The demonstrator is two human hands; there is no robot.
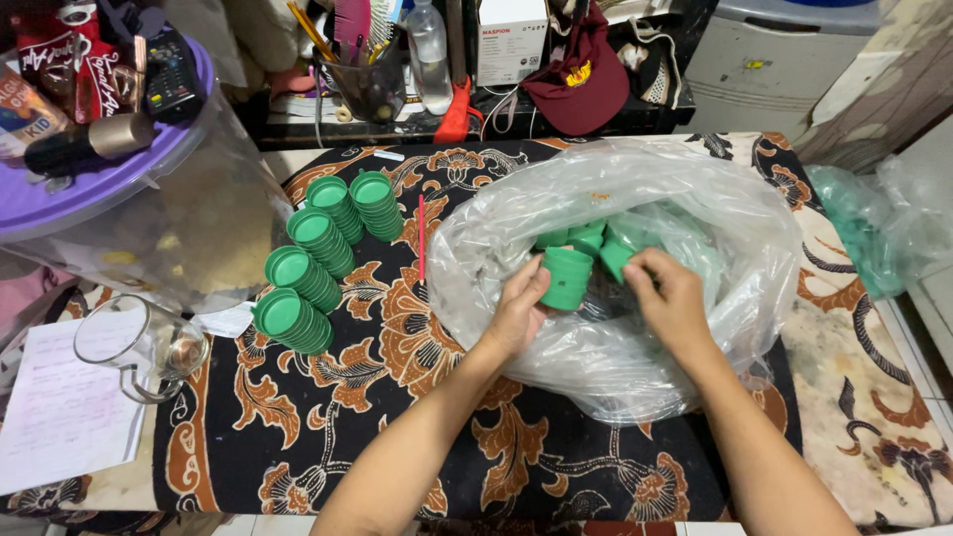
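Forearms: nearest the camera, both bare forearms rose from the bottom edge toward the middle of the batik cloth, black with orange and cream flowers.
Paper: at far left a written sheet lay partly off the cloth.
Glass mug: a clear mug lay tipped on its side just above the sheet.
Purple tray: a round purple tray sat at upper left on a clear tub, loaded with packets, a remote and a dark bottle with a gold cap.
Cap stacks: five stacks of green caps lay on their sides in a curved row on the cloth, left of the bag.
Red straw: a thin red straw lay between the stacks and the bag.
Left hand: the left hand was inside the bag mouth, fingers clenched around a short green cap stack.
Plastic bag: a clear plastic bag lay open on the cloth, more green caps inside.
Right hand: the right hand was also in the bag, fingertips pinching a loose green cap just beside the held stack.
Second bag: a greenish bag lay at far right.
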